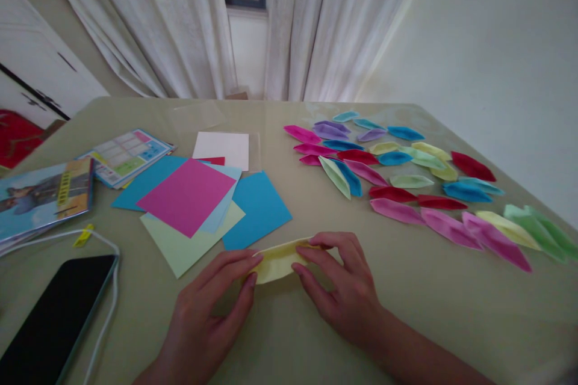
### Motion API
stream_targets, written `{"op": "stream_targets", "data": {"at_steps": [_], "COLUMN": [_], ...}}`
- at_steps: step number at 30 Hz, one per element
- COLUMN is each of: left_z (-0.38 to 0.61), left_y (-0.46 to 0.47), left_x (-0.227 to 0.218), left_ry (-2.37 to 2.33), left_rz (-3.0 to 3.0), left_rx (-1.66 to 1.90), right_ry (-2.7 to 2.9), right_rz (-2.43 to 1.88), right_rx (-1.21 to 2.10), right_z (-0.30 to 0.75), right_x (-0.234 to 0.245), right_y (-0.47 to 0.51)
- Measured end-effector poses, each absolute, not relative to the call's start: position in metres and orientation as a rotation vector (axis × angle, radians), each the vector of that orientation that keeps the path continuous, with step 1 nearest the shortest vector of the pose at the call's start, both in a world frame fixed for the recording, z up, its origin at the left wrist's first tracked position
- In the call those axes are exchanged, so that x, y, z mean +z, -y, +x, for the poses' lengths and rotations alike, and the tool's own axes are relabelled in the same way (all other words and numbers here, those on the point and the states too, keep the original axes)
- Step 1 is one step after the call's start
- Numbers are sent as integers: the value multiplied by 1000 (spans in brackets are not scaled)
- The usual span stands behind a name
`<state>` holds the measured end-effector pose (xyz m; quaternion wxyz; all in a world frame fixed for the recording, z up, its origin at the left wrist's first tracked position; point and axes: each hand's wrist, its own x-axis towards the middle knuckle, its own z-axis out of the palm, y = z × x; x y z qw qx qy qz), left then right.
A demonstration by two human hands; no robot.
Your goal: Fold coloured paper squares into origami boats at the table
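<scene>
A folded strip of yellow paper is held up between my two hands, just above the table near its front. My left hand pinches its left end between thumb and fingers. At the other end, my right hand grips the paper, thumb below and fingers above. Beyond my left hand lie square paper sheets: a magenta sheet on top, a blue sheet and a pale green sheet. Several folded boat-like paper pieces in many colours, such as a pink piece and a red piece, spread over the right side.
On the left are a black phone, a white cable with a yellow clip, a magazine and a printed booklet. A white card lies toward the back. Curtains hang behind the table.
</scene>
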<state>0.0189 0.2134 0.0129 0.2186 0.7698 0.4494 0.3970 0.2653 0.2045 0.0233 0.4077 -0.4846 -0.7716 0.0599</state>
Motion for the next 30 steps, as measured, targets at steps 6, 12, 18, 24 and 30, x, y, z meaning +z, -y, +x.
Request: {"op": "stream_targets", "data": {"at_steps": [6, 12, 18, 24, 30], "left_z": [15, 14, 13, 12, 7], "left_y": [-213, -215, -214, -218, -222], "left_x": [10, 6, 4, 4, 7], "left_ry": [-1299, -1331, -1334, -1184, -1132], "left_rz": [2174, 2095, 1957, 1918, 2022], "left_rx": [1085, 1050, 1015, 938, 919], "right_ry": [1848, 1774, 1646, 1436, 1407], "right_rz": [-1284, -1272, -1312, -1265, -1304], "right_rx": [169, 289, 444, 784, 864], "right_z": [266, 269, 269, 267, 268], "right_x": [23, 21, 20, 18, 20], "right_y": [-208, -212, -217, -219, -220]}}
